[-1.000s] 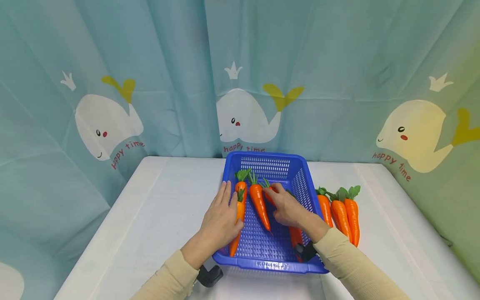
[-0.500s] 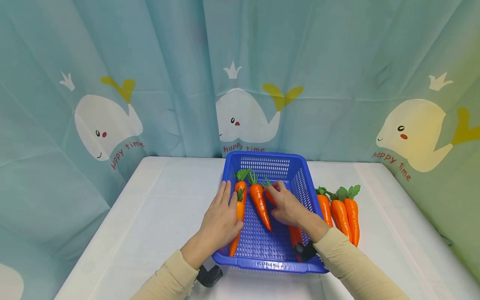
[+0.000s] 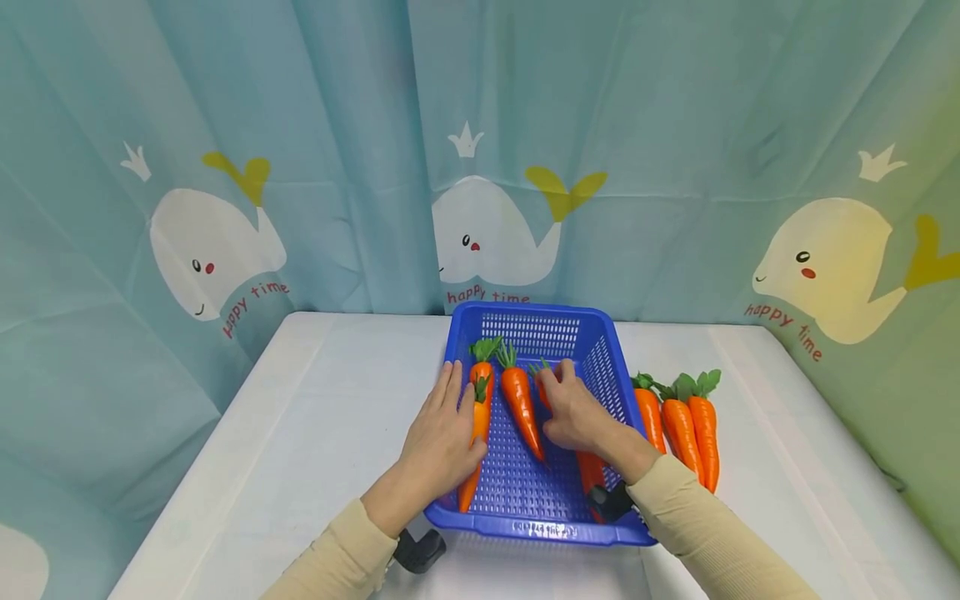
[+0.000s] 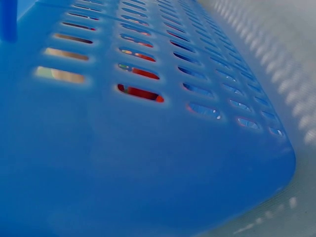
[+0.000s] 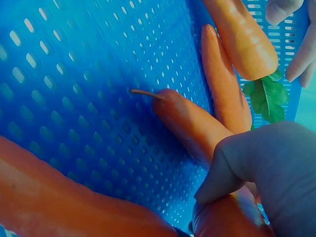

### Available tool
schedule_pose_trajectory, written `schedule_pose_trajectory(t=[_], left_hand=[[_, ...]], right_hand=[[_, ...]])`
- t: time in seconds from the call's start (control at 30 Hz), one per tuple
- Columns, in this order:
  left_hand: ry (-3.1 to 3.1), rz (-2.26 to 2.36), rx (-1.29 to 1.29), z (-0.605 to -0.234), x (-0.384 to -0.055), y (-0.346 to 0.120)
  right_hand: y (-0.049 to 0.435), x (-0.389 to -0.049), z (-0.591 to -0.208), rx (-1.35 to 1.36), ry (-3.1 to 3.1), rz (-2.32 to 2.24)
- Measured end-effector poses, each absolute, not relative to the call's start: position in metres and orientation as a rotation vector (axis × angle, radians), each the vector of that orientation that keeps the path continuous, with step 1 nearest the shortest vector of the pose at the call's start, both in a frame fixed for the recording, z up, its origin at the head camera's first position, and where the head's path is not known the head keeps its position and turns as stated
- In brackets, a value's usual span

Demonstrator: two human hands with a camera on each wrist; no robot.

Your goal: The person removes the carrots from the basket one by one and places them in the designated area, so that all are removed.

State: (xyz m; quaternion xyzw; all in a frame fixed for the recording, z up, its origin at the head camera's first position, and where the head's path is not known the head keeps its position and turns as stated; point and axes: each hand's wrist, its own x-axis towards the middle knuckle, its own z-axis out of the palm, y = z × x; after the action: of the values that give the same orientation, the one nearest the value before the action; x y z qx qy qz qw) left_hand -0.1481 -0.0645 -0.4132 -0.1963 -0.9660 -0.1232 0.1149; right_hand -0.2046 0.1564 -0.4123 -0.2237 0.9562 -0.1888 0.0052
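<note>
In the head view, a blue plastic basket (image 3: 525, 307) holds several orange carrots with green tops. My left hand (image 3: 442, 433) rests with straight fingers along the basket's left side, thumb beside two overlapping carrots (image 3: 471, 487). My right hand (image 3: 577, 412) reaches inside and grips a carrot (image 3: 543, 393) near its green top; most of this carrot is hidden behind the hand. In the right wrist view, thumb and fingers curl around that carrot (image 5: 224, 217). Left of it lies a single slanted carrot (image 3: 522, 408), and another carrot (image 3: 590, 471) lies under my right wrist.
Several more carrots (image 3: 681, 433) lie side by side on the white table (image 3: 337, 400), just outside the basket's right wall. A light blue curtain (image 3: 360, 125) with whale prints hangs behind. The basket's slotted outer wall (image 4: 123, 163) fills the left wrist view.
My right hand has shifted slightly to the right with the gripped carrot. The slanted carrot beside it has also slid a little rightward. My left hand has stayed in place.
</note>
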Motion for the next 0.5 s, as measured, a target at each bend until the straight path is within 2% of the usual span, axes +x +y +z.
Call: schedule_pose_trajectory(t=[0.5], left_hand=[[-2.861, -0.356, -0.562, -0.4118, -0.1474, -0.064]], right_hand=[[0.155, -0.2056, -0.4126, -0.735, 3.019, -0.613]])
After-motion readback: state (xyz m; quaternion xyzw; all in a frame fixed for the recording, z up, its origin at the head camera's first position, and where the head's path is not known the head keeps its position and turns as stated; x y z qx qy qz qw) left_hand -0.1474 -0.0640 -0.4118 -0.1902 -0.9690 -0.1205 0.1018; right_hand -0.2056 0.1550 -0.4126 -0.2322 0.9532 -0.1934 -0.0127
